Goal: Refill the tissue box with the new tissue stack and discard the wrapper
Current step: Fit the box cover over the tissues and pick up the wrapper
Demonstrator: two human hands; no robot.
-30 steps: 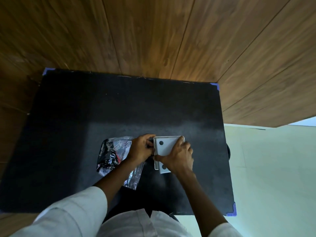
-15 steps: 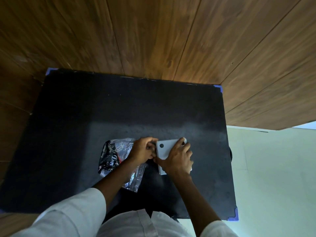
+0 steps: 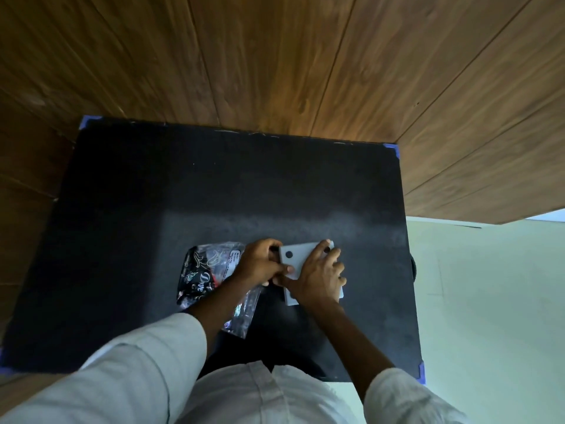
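A flat white tissue box (image 3: 298, 255) with dark round dots on its face lies on the black table (image 3: 153, 209), near the front middle. My right hand (image 3: 318, 273) lies spread over most of it, pressing down. My left hand (image 3: 260, 261) grips the box's left edge with curled fingers. Just left of the box lies a crumpled black and clear plastic wrapper (image 3: 204, 273), partly under my left forearm. No tissue stack shows; the box's inside is hidden by my hands.
Wooden panel walls (image 3: 275, 56) rise right behind and left of the table. Blue tape marks the table corners (image 3: 394, 148). A pale green floor (image 3: 489, 301) lies to the right. My white sleeves and shirt fill the bottom of the view.
The box's white face has tipped flatter under my right hand, which now covers more of it. My left hand stays at the box's left edge. The wrapper has not moved.
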